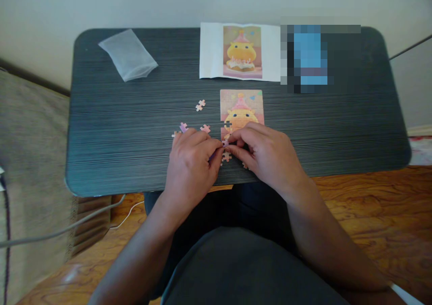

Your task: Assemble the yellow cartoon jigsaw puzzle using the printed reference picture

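A small light purple puzzle piece (225,143) is between the fingertips of both hands. My left hand (193,161) is closed, its thumb and index finger pinching the piece from the left. From the right, my right hand (270,154) pinches the same piece with thumb and index finger. Just beyond is the partly assembled jigsaw puzzle (240,104), showing a yellow animal in a pink hat; my right hand hides its lower right part. Loose pieces (227,157) lie just below the fingertips. A purple piece (183,127) and a pink piece (205,128) lie beyond my left hand.
Behind the puzzle lies a white sheet (211,52) with the printed picture. A clear plastic bag (130,55) is at the back left of the dark table (111,138). Joined loose pieces (200,105) lie left of the puzzle. A blurred blue object (308,48) is at the back right.
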`<state>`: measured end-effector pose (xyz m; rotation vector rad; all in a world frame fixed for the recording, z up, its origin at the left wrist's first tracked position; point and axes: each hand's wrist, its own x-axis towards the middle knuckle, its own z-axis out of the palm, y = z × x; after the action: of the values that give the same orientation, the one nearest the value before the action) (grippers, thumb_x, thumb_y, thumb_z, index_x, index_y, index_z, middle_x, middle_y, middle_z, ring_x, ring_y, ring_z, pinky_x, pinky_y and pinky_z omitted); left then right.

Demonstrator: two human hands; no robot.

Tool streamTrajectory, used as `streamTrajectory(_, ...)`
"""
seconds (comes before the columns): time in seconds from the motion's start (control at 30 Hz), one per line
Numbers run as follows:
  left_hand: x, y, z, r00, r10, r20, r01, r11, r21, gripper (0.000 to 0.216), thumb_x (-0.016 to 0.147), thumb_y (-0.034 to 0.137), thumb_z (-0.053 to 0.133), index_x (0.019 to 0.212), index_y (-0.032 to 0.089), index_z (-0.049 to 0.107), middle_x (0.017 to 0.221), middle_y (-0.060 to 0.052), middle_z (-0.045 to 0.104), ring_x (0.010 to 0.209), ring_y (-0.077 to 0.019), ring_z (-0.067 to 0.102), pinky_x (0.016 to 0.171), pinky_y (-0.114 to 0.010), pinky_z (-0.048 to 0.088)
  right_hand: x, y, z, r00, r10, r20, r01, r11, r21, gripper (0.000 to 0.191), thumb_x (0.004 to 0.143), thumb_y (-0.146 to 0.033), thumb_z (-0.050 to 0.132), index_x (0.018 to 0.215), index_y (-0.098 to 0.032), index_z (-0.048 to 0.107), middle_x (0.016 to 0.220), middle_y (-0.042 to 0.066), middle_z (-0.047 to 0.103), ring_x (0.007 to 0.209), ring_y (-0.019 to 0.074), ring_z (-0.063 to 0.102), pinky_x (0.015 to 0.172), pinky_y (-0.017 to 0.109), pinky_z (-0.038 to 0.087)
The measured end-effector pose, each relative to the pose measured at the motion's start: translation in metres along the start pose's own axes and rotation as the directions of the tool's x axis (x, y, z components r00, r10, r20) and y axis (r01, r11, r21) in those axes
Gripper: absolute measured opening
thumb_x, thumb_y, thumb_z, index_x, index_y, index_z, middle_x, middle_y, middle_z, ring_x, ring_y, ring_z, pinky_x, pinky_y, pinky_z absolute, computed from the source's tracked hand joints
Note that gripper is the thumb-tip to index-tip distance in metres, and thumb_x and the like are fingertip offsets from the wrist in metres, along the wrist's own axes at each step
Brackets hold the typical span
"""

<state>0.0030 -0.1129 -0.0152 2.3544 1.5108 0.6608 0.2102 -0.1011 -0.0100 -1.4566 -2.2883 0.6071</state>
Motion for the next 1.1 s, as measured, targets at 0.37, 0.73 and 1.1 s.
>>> streamTrajectory(0.37, 0.000, 0.001, -0.002, 1.000, -0.004, 0.009, 0.004, 1.000, 0.005, 0.017, 0.104, 0.020, 0.070, 0.092, 0.019, 0.083, 0.093, -0.007, 0.080, 0.092, -0.0260, 0.071, 0.095, -0.047, 0.052, 0.001, 0.000, 0.000, 1.000, -0.005, 0.014, 0.005, 1.000, -0.004, 0.014, 0.106, -0.032, 0.074, 0.110, -0.019, 0.076, 0.105, 0.006, 0.077, 0.093, 0.0216, 0.072, 0.078, 0.034, 0.049)
streamTrajectory(0.73, -0.011, -0.004, -0.010, 0.998, -0.027, -0.063, 0.026, 0.999, -0.019, 0.014, 0.103, 0.019, 0.070, 0.094, 0.021, 0.080, 0.094, -0.006, 0.078, 0.094, -0.0252, 0.070, 0.090, -0.046, 0.055, -0.029, 0.012, -0.019, 0.999, 0.041, -0.023, -0.041, 0.999, -0.012, 0.009, 0.104, -0.031, 0.077, 0.109, -0.023, 0.077, 0.101, 0.004, 0.078, 0.089, 0.0206, 0.073, 0.076, 0.034, 0.051)
streamTrajectory(1.1, -0.014, -0.016, -0.011, 0.989, -0.039, -0.142, 0.029, 0.997, -0.071, 0.011, 0.103, 0.019, 0.071, 0.106, 0.018, 0.082, 0.102, -0.008, 0.076, 0.097, -0.0237, 0.070, 0.090, -0.044, 0.059, -0.032, 0.009, -0.016, 0.998, 0.051, -0.035, -0.052, 0.999, -0.007, 0.010, 0.105, -0.029, 0.074, 0.109, -0.021, 0.079, 0.100, 0.004, 0.077, 0.086, 0.0191, 0.072, 0.074, 0.032, 0.049)
